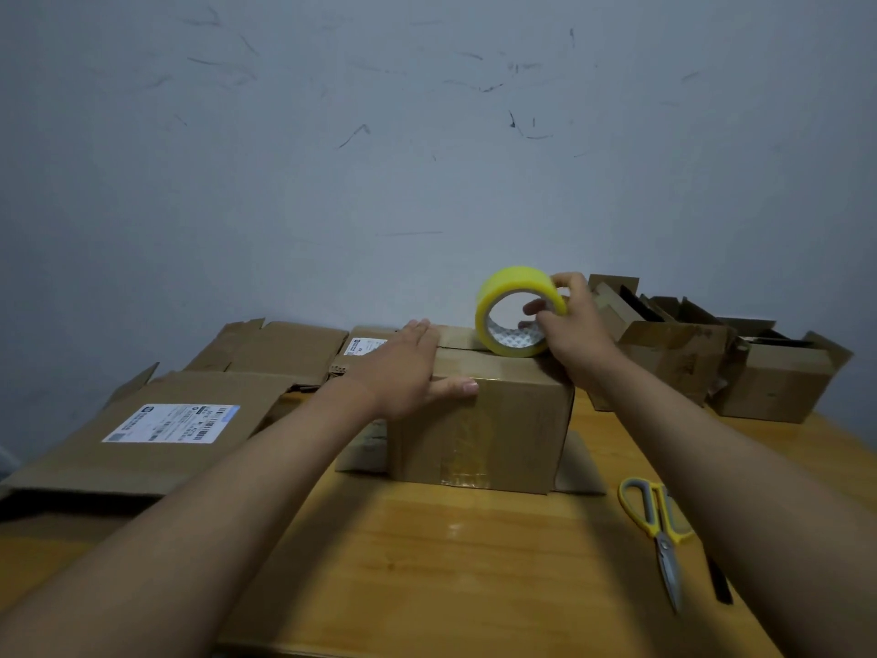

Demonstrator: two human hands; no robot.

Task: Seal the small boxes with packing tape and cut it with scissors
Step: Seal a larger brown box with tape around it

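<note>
Small cardboard box [493, 420] sits mid-bench [427, 562], flaps closed, clear tape already showing down its front face. Left hand [408, 368] lies flat on the top, fingers straight, thumb over the front edge, pressing the flaps down. Right hand [564, 320] grips the yellow packing tape roll [515, 311], fingers through the core and thumb on the outer rim; roll stands on edge at the far right of the box top. Can't tell whether the free end is stuck down yet.

Scissors [657, 529], yellow-grey handles, lie on the bench to the right of the box, blades pointing toward the camera, untouched. Open small boxes [712, 358] wait at the back right; flattened cartons with shipping labels [156, 429] on the left.

Handling, my read:
- Box looks light with thin corrugated walls. It'll slide or tip when tape is pulled, so keep the flat left palm on top, near the seam. Don't press mid-flap too hard, since it will likely cave.
- Roll is rigid and light; the core grip is the right one, as it lets the roll spin. Tape film is thin, will stick to itself and wrinkle if slack.
- Scissors: take by the handle loops; they're near the right forearm.
</note>
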